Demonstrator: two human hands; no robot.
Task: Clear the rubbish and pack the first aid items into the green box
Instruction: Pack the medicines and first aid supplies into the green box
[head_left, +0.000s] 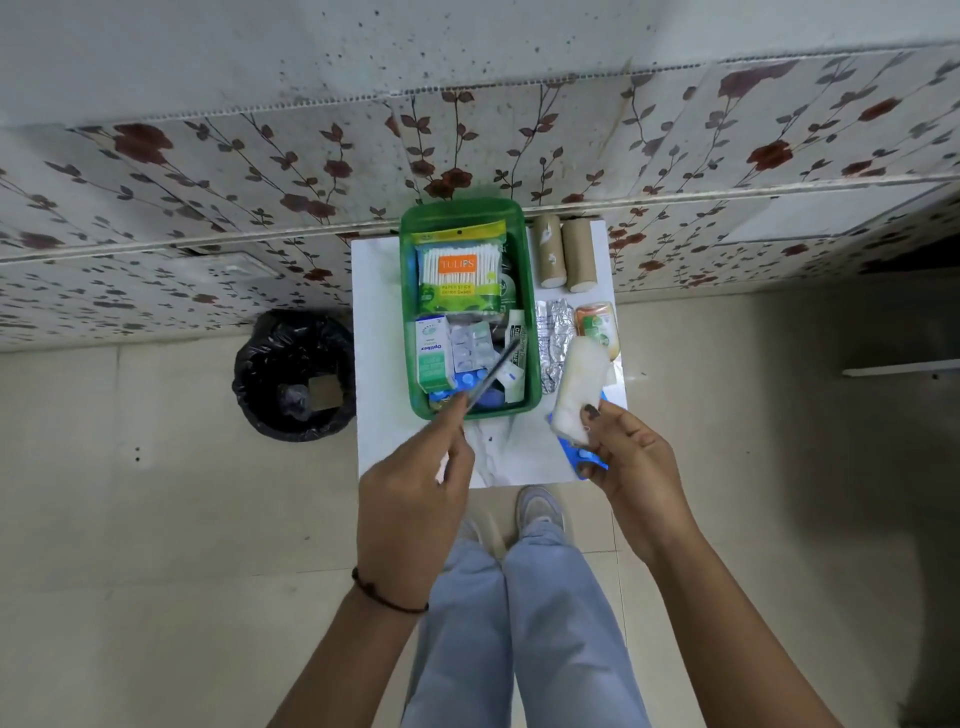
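I am looking down over a small white table (387, 291) that is standing against a floral wall (208, 171), with the green box (470, 312) sitting on it toward the far side. My left hand (415, 499) is pinching a thin dark tool (493, 371) between thumb and fingers, and the tool is angling up over the near end of the box; it is blurred, so I am only guessing it is scissors or tweezers. My right hand (631, 457) is gripping a white gauze roll (579, 395), fingers curled round its lower end, and is holding it raised above the table's right near corner, outside the box. A blue packet (584, 457) is showing under that hand at the table edge. Inside the box a swab pack (462, 265) is filling the far half, and a small white-and-green carton (432, 358), a blister strip (470, 345) and some blue items (480, 387) are crowding the near half. To the right of the box, on the table, two brown bandage rolls (563, 252) are lying side by side at the far edge, with a foil strip (553, 338) and an orange bottle (597, 327) just nearer. A bin (293, 374) lined with a black bag is standing on the floor just left of the table, with something pale lying in it. My legs (519, 623) and shoes are showing below the table.
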